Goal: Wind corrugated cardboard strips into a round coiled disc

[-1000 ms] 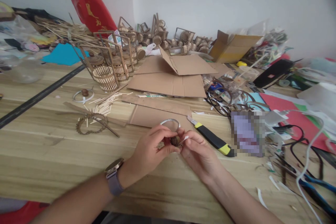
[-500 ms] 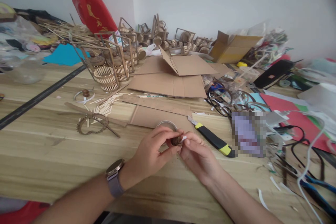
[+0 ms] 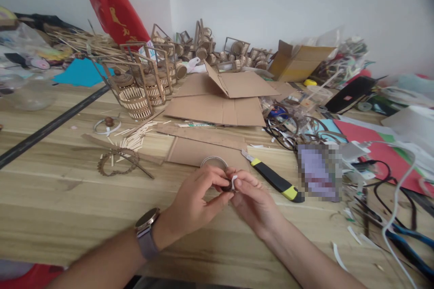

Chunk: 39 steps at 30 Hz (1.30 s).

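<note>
Over the bench (image 3: 84,216) towards its near edge, the left hand's (image 3: 198,196) fingers pinch a small brown piece (image 3: 226,186) and the right hand's (image 3: 259,198) a white strip (image 3: 234,181) beside it, so an uneven pull could set the strip crooked or tear it.

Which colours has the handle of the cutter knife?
The handle is black and yellow; head view shows it best.
</note>
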Each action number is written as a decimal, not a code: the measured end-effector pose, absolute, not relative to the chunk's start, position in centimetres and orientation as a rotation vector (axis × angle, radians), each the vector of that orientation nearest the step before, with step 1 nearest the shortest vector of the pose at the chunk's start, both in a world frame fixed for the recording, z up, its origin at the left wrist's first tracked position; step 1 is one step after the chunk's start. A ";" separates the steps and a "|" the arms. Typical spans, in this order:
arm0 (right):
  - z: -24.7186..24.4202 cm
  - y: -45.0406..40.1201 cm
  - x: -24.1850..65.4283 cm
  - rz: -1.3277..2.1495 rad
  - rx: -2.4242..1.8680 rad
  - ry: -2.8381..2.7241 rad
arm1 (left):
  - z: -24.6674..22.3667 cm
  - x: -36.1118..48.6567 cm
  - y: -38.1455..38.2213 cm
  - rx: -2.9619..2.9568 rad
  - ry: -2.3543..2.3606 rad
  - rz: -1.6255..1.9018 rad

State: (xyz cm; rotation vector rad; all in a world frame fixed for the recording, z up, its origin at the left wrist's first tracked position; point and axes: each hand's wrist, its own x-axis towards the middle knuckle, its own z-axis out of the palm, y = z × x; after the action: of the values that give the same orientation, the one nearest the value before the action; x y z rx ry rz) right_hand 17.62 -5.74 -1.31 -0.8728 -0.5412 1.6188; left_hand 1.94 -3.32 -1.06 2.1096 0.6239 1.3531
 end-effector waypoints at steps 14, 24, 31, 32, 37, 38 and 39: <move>-1.9 -6.2 17.6 1.521 -0.955 -0.712 | -0.6 1.2 -3.2 2.601 0.590 1.422; -1.1 -6.2 17.8 1.419 -1.025 -0.776 | -0.5 1.0 -3.1 2.758 0.631 1.379; -1.0 -6.5 18.1 1.141 -1.067 -1.034 | -0.8 1.2 -2.8 2.783 0.688 1.360; -1.1 -6.6 18.2 1.107 -1.083 -1.085 | -0.9 1.1 -2.7 2.791 0.685 1.350; -1.3 -6.5 18.4 1.077 -1.122 -1.171 | -1.0 0.9 -2.5 2.776 0.692 1.210; -1.3 -6.4 18.3 1.113 -1.116 -1.151 | -0.9 0.8 -2.4 2.794 0.683 1.196; -1.3 -6.4 18.3 1.154 -1.105 -1.126 | -0.8 0.7 -2.4 2.831 0.668 1.195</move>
State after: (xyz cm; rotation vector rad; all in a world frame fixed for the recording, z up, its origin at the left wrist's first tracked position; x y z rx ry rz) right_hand 18.32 -6.37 -1.29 -1.1054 -1.1260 1.1540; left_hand 0.74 -2.36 -0.82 2.8310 0.6677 1.1947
